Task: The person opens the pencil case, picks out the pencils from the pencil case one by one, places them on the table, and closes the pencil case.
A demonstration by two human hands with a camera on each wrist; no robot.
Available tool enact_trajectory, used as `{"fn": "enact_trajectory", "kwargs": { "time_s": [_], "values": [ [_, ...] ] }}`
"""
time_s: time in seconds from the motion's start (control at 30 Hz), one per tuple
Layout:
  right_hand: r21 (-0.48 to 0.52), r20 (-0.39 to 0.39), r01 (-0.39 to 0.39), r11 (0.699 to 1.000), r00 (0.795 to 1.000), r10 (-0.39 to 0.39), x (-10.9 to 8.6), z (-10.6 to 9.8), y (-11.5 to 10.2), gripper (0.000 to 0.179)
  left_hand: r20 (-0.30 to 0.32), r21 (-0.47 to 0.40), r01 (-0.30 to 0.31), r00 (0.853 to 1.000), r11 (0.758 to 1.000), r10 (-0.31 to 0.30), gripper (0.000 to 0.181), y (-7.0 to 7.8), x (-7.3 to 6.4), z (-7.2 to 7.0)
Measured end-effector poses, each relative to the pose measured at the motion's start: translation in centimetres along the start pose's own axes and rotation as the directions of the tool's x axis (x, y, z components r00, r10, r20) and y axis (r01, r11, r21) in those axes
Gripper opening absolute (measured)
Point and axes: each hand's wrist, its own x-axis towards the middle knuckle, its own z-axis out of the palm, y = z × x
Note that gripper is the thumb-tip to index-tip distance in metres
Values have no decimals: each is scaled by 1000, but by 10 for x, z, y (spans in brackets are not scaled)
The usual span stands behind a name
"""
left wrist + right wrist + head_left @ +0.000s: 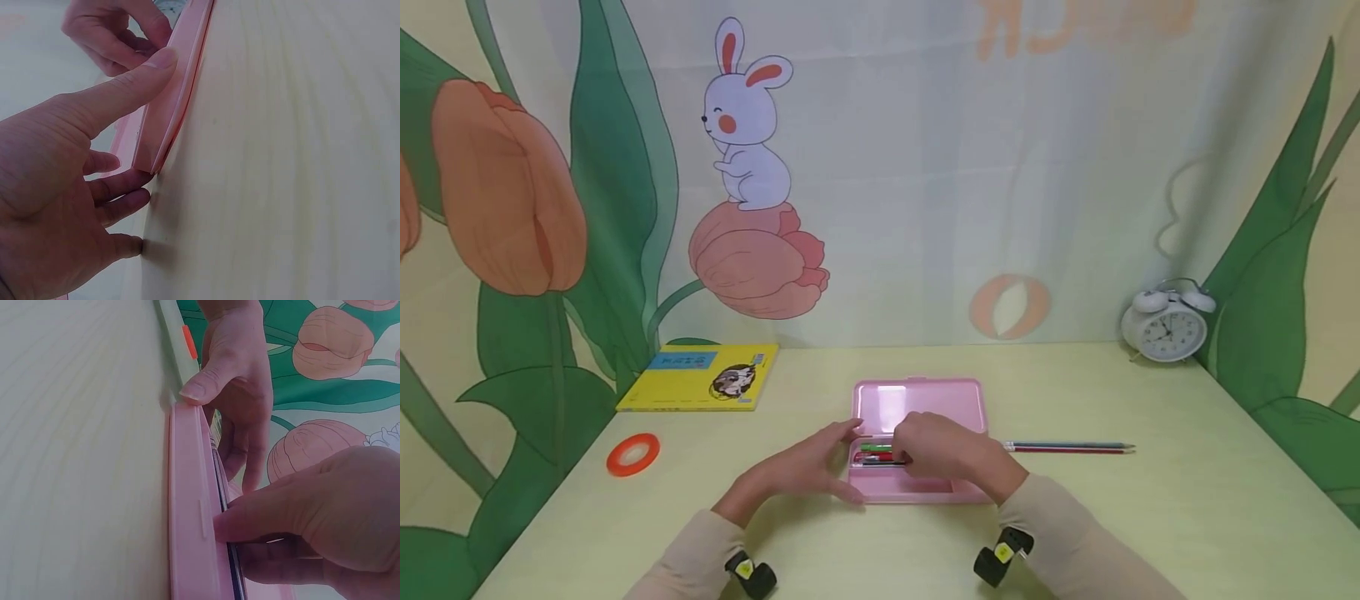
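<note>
A pink pencil case (917, 497) lies with its lid (951, 400) raised toward the back. Inside it are a green pen (876, 447), a red pen (872, 457) and a dark slim pen (225, 494). My left hand (801, 462) holds the case at its left end, thumb on the front corner and fingers around the far side. Over the case's middle, my right hand (943, 450) pinches the dark pen between thumb and fingers, as the right wrist view shows. The right hand covers the far ends of the pens.
Two pencils (1067, 447) lie to the right of the case, points facing right. An orange ring (633, 455) is on the left of the table, with a yellow book (688, 387) behind it. A white alarm clock (1168, 329) stands at the back right, before a printed curtain.
</note>
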Motion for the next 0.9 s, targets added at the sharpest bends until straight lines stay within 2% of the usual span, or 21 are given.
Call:
{"fn": "enact_trajectory", "kwargs": {
  "time_s": [0.23, 0.43, 0.67, 0.9],
  "values": [
    [84, 8, 1, 996, 1000, -1, -5, -6, 3, 23, 5, -6, -3, 1000, 1000, 3, 113, 1, -1, 0],
    [75, -42, 39, 996, 998, -36, -15, -17, 11, 30, -4, 3, -4, 1000, 1000, 4, 114, 0, -2, -1],
    [93, -34, 24, 995, 999, -21, -30, -30, 17, 20, -10, 5, 13, 1000, 1000, -13, 114, 0, -4, -2],
    [210, -14, -10, 978, 1000, 13, -56, -33, 33, 15, -10, 4, -1, 1000, 1000, 1, 114, 0, -3, -1]
  ]
}}
